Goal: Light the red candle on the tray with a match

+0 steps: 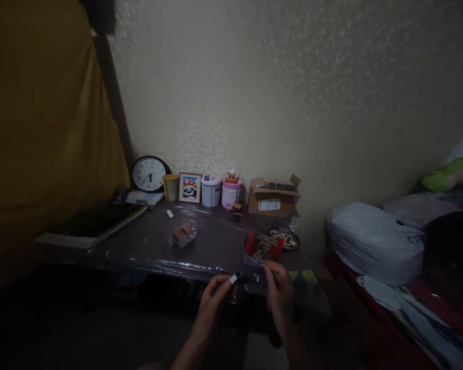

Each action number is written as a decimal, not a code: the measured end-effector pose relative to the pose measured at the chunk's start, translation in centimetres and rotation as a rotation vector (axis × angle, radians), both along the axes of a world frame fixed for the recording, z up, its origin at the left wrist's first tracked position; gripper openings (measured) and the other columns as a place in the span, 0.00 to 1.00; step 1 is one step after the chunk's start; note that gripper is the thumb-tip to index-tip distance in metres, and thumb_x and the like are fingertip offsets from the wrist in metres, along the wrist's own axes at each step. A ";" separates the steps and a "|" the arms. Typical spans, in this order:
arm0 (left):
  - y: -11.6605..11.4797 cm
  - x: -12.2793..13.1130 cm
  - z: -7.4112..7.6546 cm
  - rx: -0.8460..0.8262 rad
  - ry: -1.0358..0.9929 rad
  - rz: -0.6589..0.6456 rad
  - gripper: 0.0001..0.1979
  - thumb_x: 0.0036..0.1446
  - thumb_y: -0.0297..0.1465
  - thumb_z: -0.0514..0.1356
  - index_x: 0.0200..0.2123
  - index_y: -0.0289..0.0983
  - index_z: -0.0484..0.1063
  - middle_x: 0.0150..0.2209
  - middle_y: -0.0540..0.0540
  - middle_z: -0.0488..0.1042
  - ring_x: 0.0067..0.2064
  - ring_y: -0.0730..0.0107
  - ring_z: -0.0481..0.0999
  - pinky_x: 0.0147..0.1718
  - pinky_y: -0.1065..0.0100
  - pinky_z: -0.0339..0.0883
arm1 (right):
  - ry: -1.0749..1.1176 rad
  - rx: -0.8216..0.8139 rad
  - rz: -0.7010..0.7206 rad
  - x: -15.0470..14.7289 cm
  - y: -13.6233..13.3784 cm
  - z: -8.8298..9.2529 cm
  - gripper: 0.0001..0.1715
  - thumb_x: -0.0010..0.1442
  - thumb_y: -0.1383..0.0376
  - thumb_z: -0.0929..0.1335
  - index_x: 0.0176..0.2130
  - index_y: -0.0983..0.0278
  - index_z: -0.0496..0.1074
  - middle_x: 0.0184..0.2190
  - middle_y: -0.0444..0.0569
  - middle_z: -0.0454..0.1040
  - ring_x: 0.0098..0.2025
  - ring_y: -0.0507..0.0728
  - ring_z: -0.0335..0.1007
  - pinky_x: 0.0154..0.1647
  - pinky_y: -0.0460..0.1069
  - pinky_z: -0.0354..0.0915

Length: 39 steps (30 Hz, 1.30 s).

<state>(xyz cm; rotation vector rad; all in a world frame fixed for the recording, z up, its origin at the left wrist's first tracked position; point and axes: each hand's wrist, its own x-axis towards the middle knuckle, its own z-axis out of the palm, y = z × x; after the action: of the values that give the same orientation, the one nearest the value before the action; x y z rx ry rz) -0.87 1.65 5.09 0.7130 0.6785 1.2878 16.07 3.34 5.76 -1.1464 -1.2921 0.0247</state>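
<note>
My left hand (216,297) is closed near the table's front edge, its thumb and fingers pinching a small white-and-dark piece (234,278) whose kind is too dim to tell. To its right, my right hand (280,289) has its thumb and fingertips drawn together; I cannot make out what is between them. Just beyond those fingertips sits a round bowl (259,261) with two red objects (278,248) and many small speckled pieces in it. A second round dish (285,238) of similar pale-and-dark pieces stands behind it to the right.
A pack of small brown-topped boxes (184,236) lies on the plastic-covered table (216,241). Along the wall stand a clock (150,173), a framed panda picture (190,187), two tubs (211,191) and an open cardboard box (272,202). White bags (374,241) are piled at right.
</note>
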 end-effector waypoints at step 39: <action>-0.1 -0.3 -0.5 0.072 0.185 0.016 0.10 0.48 0.37 0.62 0.32 0.37 0.74 0.30 0.48 0.75 0.34 0.69 0.71 0.36 0.69 0.63 | 0.061 -0.033 -0.057 1.4 0.3 -0.5 0.08 0.55 0.61 0.65 0.28 0.61 0.71 0.29 0.46 0.74 0.33 0.56 0.70 0.38 0.52 0.67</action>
<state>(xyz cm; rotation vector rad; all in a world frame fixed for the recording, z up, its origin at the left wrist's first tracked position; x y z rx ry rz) -1.19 1.51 4.59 0.8947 0.7915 1.2755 17.47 3.65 5.28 -1.2019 -1.2085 0.0383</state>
